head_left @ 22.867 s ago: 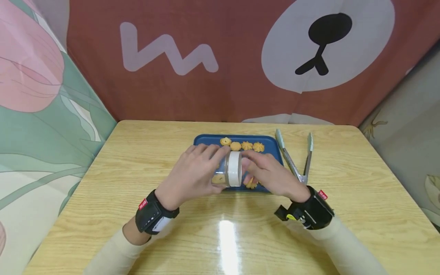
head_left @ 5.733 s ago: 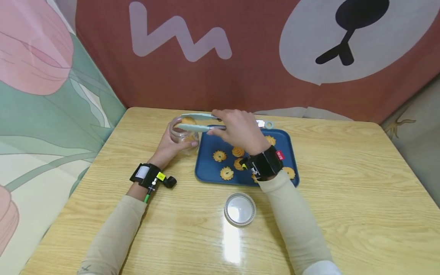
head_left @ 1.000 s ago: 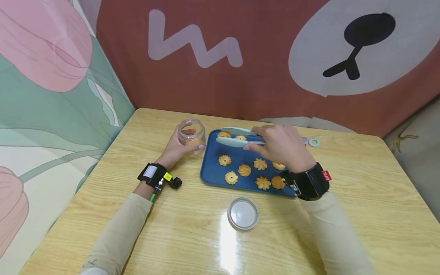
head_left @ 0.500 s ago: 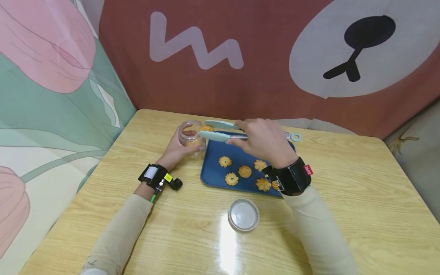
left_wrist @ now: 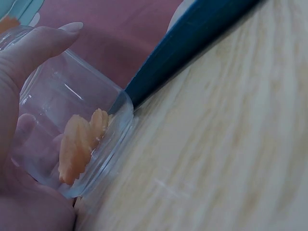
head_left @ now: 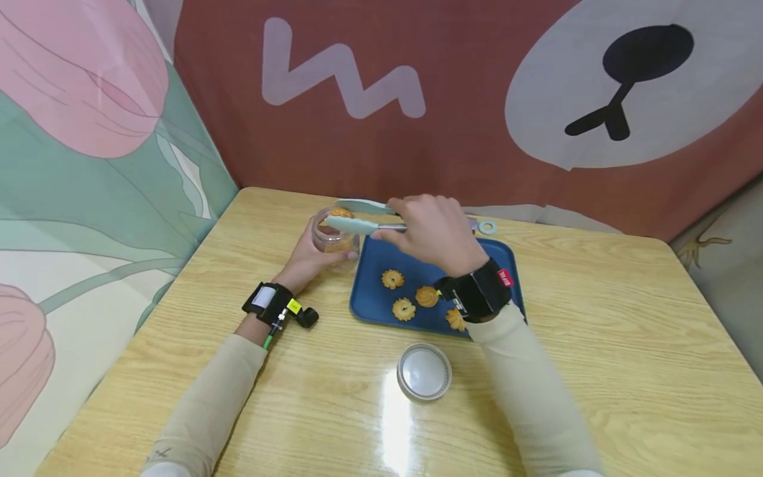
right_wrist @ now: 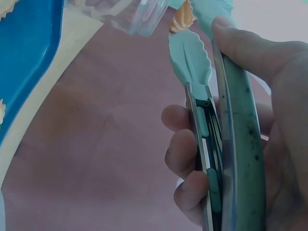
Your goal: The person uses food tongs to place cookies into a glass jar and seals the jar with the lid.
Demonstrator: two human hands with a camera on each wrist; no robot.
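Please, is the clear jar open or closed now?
Open: its round lid lies apart on the table, and the tongs hold a cookie at the mouth of the jar.

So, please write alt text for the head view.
A right hand holds a cookie with tongs at the mouth of a clear jar gripped by the left hand. More cookies lie on a blue tray; a round lid lies on the table.

The jar [head_left: 338, 246] sits between the fingers and thumb of the left hand [head_left: 308, 260], with cookies [left_wrist: 77, 149] in its bottom; the tray [head_left: 363, 299] lies just to the right of those fingers, more cookies [head_left: 426, 296] on it. From the fingers of the right hand [head_left: 438, 233] the tongs [right_wrist: 243, 139] reach left to the jar's mouth, a cookie [right_wrist: 183, 18] between their tips. Before both hands' fingers, the lid [head_left: 424, 372] lies on the table [head_left: 608, 371].
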